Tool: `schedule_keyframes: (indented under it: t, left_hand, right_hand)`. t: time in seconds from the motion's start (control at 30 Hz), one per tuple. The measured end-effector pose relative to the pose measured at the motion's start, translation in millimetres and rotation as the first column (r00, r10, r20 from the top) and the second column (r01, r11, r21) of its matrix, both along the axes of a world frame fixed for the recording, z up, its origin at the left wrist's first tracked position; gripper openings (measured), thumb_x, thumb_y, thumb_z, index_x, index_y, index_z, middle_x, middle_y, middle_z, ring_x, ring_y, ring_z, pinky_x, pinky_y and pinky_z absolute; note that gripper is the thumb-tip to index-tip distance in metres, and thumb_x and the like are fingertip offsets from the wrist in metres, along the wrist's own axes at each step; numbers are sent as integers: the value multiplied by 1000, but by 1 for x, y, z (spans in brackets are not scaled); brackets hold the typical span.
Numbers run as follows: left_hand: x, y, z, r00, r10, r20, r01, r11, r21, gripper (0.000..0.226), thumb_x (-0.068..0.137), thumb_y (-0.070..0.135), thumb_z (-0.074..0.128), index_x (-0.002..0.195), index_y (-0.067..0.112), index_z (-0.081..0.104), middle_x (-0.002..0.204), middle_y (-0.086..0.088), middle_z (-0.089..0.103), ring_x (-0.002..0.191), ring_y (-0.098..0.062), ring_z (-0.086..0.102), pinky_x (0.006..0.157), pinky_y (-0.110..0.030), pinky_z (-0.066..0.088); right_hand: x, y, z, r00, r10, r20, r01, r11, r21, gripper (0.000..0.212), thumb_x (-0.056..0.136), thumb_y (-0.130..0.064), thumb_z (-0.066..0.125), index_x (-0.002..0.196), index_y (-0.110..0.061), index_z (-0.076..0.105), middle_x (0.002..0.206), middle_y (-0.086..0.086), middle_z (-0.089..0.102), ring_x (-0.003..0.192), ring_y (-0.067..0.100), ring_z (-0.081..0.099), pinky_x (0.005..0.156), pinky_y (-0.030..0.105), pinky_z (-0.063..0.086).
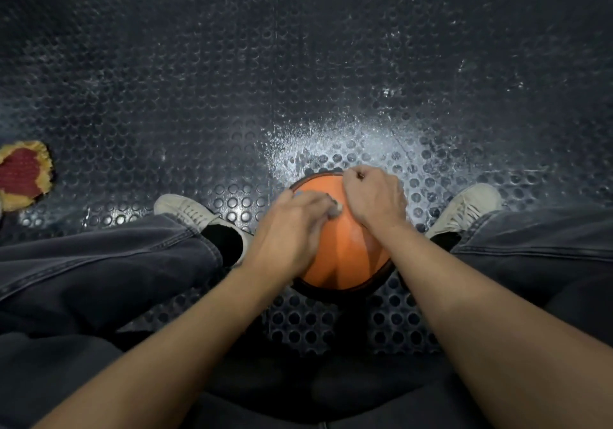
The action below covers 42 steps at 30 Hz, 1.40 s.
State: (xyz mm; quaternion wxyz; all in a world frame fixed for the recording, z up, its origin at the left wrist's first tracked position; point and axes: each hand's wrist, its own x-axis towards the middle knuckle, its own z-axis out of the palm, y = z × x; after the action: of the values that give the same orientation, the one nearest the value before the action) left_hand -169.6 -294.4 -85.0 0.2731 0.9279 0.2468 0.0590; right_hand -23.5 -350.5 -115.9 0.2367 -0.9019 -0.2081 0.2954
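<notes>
An orange dome [351, 256] with a dark rim sits on the studded black floor [298, 63], near the person and between the two pale shoes, the left shoe [185, 211] and the right shoe [471, 208].

The left hand [292, 226] lies on the dome's left side. Its fingers are curled narrowly round a small whitish lump [335, 209], which it presses against the orange surface.

The right hand [374, 196] rests on the far part of the dome, just beside the left hand. Its fingers are bent tightly into a fist over the far rim. Whether they grip the rim or pinch anything cannot be told.

White powder [331, 140] is scattered on the floor just beyond the dome. A red and yellow cloth [23, 175] lies far off at the left edge.
</notes>
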Motion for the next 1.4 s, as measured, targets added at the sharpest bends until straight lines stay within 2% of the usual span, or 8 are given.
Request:
schedule_keyframes:
  t: [0.17,0.43,0.6,0.73,0.9,1.03,1.27,1.4]
  left_hand:
    - [50,43,-14,932,283,-226,-308,948,-85,23,97,15,52,96,24,73,97,7,68,79,-12,57,61,-17,37]
    - [-15,8,-4,998,-54,-17,54,999,4,22,98,28,51,111,29,68,116,16,63,88,-17,53,77,-36,47]
    - [8,23,-16,995,87,-49,-92,989,-113,21,97,24,50,105,22,70,106,11,65,96,-13,56,97,-39,43]
    - [-39,-6,-9,1000,9,26,-7,996,-84,21,95,25,54,109,28,69,115,18,62,96,-11,54,84,-22,39]
    - [-4,18,-27,979,197,-50,-201,974,-101,20,97,22,54,107,26,70,108,15,64,95,-14,57,87,-36,49]
    - [-35,-17,-5,999,8,41,-6,997,-72,22,94,19,58,112,27,69,118,17,62,93,-14,54,79,-32,49]
    - [-4,15,-22,968,250,-15,-250,963,-105,19,97,26,55,108,28,70,111,15,66,94,-14,59,89,-42,50]
    - [-39,-11,-5,985,-161,64,159,986,43,22,97,26,49,109,30,67,122,18,61,86,-15,51,73,-37,49]
  right_hand:
    - [-26,6,0,1000,2,23,-3,999,35,47,87,-47,36,118,-26,66,99,4,66,95,28,61,96,52,47]
    - [6,4,1,962,265,-72,-259,963,73,36,103,-39,39,99,-26,72,76,-8,55,66,9,46,73,28,38]
    - [3,-4,2,988,145,54,-141,988,-65,31,102,-33,41,87,-23,66,77,-4,55,74,20,48,82,32,40]
    - [-6,-2,0,984,177,14,-176,984,-40,29,100,-34,44,82,-25,65,72,-6,59,72,18,59,80,35,50]
    - [-18,1,1,977,209,51,-208,978,-34,28,96,-36,46,103,-30,73,81,-5,67,78,18,61,97,45,50]
    - [-9,-3,4,983,178,40,-178,984,-11,28,100,-33,46,102,-27,74,75,-6,64,63,12,56,62,24,45]
    - [-39,-38,-4,915,-399,-62,401,916,25,38,104,-36,35,138,-31,53,142,1,52,129,25,46,115,52,27]
    - [-39,-37,-8,897,-428,-112,439,893,97,41,102,-33,36,138,-33,54,145,-1,48,134,25,41,116,48,25]
